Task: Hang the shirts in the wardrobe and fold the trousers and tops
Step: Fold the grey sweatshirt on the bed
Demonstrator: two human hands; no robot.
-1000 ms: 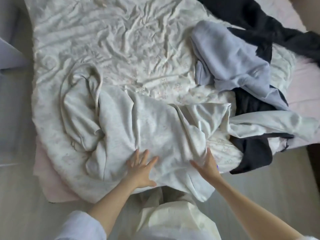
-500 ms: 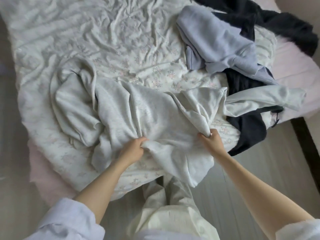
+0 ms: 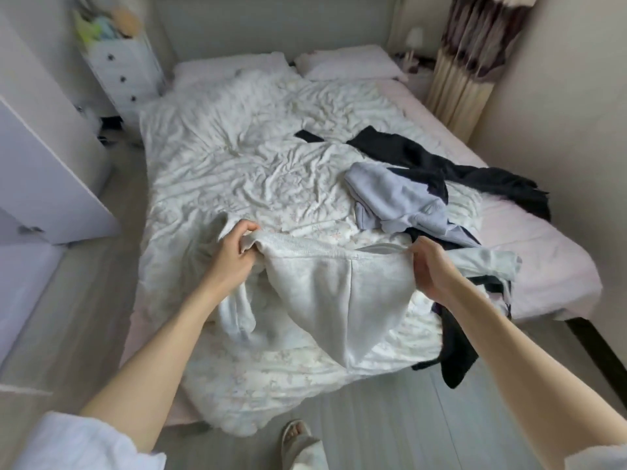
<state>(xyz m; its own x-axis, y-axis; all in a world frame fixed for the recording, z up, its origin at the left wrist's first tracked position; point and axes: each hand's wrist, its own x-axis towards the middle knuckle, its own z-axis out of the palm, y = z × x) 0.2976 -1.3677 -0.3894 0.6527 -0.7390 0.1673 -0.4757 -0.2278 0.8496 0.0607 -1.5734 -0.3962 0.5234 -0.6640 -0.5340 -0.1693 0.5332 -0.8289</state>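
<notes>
Both hands clench the grey top by its upper edge, the left hand at 9 o'clock and the right hand at 3, lifting it over the bed. One sleeve trails under the clothes pile at 2 o'clock, so a pull may drag that off. No labels or writing are legible.

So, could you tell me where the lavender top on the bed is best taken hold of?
Grip the lavender top by its ribbed hem at the near right edge, coming from the foot of the bed: that edge lies uppermost and uncovered, while a black garment overlaps its far side.
</notes>
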